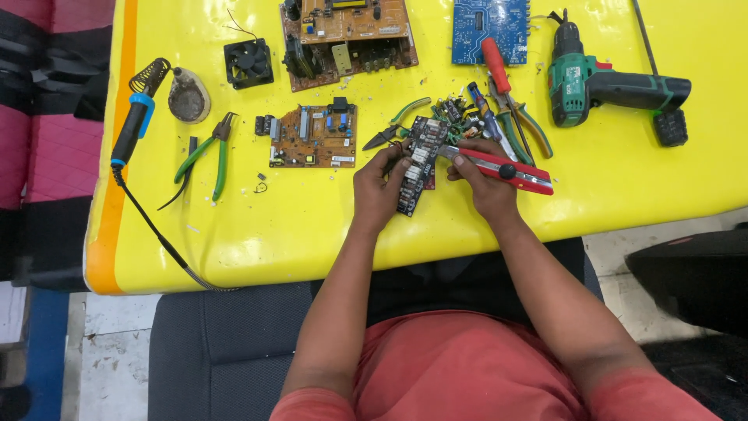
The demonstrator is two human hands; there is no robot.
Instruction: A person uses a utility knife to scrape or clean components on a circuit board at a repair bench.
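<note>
Two hands (379,185) (485,181) hold board (415,165), knife (506,168)

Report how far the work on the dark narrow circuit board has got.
Done: loose components lie heaped behind it. In hand: left hand holds the dark narrow circuit board; right hand presses a red utility knife to it. Left: many parts remain mounted.

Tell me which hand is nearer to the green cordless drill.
Right. The right hand, gripping the red utility knife, lies left of and below the drill; the left hand, holding the dark circuit board, sits farther left.
</note>
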